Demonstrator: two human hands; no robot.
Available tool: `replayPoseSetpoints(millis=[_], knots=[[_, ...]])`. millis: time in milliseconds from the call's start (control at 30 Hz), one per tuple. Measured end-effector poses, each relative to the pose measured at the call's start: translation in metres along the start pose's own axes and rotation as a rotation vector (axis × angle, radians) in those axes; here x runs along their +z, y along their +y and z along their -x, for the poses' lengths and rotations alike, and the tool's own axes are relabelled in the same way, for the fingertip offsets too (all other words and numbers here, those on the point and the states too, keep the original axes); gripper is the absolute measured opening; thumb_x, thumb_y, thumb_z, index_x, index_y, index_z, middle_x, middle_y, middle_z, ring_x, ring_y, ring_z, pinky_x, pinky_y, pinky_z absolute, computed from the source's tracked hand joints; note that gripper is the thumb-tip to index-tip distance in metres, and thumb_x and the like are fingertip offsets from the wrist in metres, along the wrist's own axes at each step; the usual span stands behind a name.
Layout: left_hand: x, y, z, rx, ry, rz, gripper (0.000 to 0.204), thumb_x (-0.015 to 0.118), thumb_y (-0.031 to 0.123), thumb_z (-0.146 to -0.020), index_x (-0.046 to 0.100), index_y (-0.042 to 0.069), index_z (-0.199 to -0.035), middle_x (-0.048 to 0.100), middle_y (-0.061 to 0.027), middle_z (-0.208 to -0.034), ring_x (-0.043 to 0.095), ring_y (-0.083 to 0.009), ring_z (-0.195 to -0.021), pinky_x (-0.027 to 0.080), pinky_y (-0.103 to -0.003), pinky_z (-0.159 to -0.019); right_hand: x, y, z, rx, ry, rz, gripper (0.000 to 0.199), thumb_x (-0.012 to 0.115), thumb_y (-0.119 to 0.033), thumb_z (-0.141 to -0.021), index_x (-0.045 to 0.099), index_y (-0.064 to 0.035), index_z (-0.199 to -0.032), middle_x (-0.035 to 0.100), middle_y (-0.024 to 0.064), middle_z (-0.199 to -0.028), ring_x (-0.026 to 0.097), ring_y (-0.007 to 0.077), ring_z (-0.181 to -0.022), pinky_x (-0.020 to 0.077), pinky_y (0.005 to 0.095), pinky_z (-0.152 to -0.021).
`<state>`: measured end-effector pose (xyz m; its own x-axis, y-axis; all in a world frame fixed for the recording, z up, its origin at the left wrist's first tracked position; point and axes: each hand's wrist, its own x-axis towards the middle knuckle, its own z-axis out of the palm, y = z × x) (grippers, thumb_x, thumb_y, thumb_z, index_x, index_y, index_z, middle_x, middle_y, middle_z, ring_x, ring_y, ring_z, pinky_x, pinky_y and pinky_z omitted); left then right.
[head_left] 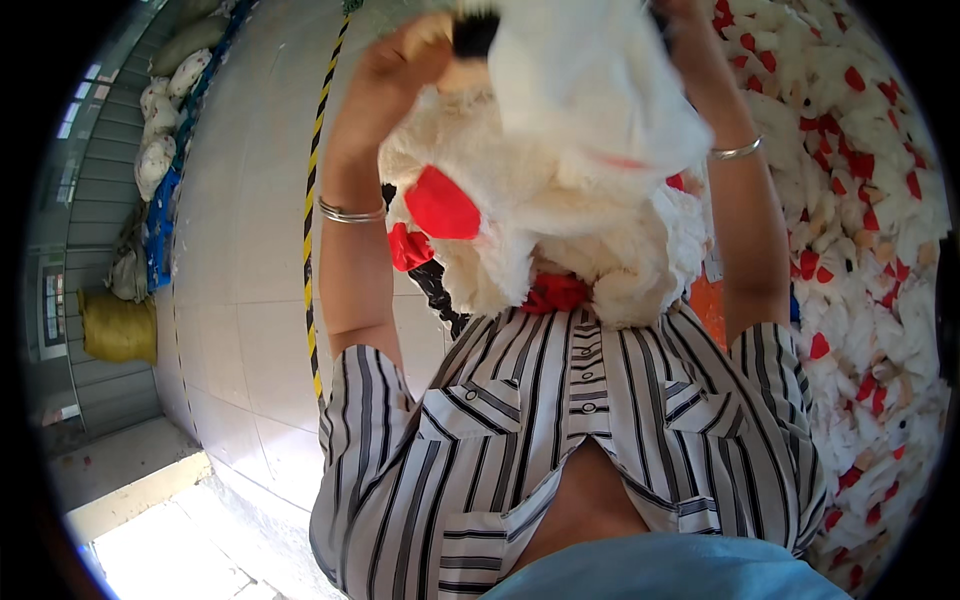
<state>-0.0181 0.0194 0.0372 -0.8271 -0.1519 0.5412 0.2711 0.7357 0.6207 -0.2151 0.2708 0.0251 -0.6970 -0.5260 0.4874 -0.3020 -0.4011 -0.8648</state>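
Observation:
A white plush piece (590, 90), blurred by movement, is raised in front of my chest at the top of the view. At its left edge, next to a black patch (475, 36), my left hand (405, 62) is closed on it. My right hand (688, 28) grips the right edge, partly cut off by the top of the picture. Below and behind hang more cream furry plush folds (600, 260) with a red patch (443, 203) and a red part (555, 292) near my shirt. I cannot tell whether these folds belong to the same piece.
A large heap of white plush pieces with red parts (865, 300) fills the right side. On the left, a yellow-black striped tape (313, 220) runs along the pale tiled floor (240, 240). Stuffed sacks (155, 160) and a yellow bundle (120, 326) stand by the far-left wall.

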Motion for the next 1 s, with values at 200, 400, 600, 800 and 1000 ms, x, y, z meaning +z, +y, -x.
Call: replayPoseSetpoints(millis=[200,400,600,800,1000], knots=[[0.002,-0.037,0.049,-0.413,-0.109,0.417,0.021,0.045,0.002,-0.093,0.065,0.007,-0.090,0.063,0.0025,-0.091,0.053,-0.0044,-0.074,0.042,-0.020,-0.062,-0.019,0.013,0.045,0.153,0.190,0.144,0.018,0.056,-0.018,-0.097,0.065,-0.0042,-0.104,0.062,0.0003,-0.080,0.052,0.0055,-0.061,0.0409,0.0207,-0.056],[-0.018,-0.048,0.041,-0.247,-0.308,-0.054,0.013,0.053,0.011,-0.093,0.063,0.006,-0.099,0.063,0.0003,-0.101,0.057,-0.0127,-0.092,0.047,-0.028,-0.082,-0.030,0.014,0.050,0.120,0.031,-0.019,0.019,0.046,-0.011,-0.100,0.062,-0.0031,-0.105,0.053,0.0000,-0.069,0.041,0.0056,-0.056,0.0313,0.0215,-0.052],[0.053,0.047,0.013,0.037,-0.005,-0.015,0.034,0.071,0.021,-0.085,0.065,0.003,-0.114,0.067,-0.0045,-0.100,0.062,-0.0158,-0.094,0.049,-0.030,-0.085,0.021,-0.027,0.030,0.017,-0.059,-0.316,0.016,0.048,-0.012,-0.100,0.062,-0.0034,-0.101,0.066,0.0057,-0.082,0.056,0.0110,-0.057,0.0421,0.0236,-0.048],[0.086,0.023,0.001,-0.474,0.047,0.394,0.044,0.069,0.036,-0.087,0.067,-0.008,-0.097,0.070,-0.0097,-0.085,0.066,-0.0151,-0.074,0.053,-0.029,-0.067,0.034,-0.027,0.062,-0.047,0.070,0.267,0.017,0.050,-0.014,-0.099,0.062,-0.0033,-0.105,0.057,-0.0010,-0.076,0.042,0.0039,-0.059,0.0335,0.0204,-0.053],[0.105,0.018,-0.001,-0.528,0.115,0.541,0.048,0.064,0.038,-0.089,0.066,-0.009,-0.102,0.070,-0.0127,-0.093,0.066,-0.0189,-0.082,0.052,-0.030,-0.075,0.051,0.029,0.113,0.215,-0.023,0.564,0.019,0.069,-0.016,-0.084,0.063,0.0000,-0.092,0.059,0.0048,-0.070,0.055,0.0119,-0.064,0.0461,0.0275,-0.062]])
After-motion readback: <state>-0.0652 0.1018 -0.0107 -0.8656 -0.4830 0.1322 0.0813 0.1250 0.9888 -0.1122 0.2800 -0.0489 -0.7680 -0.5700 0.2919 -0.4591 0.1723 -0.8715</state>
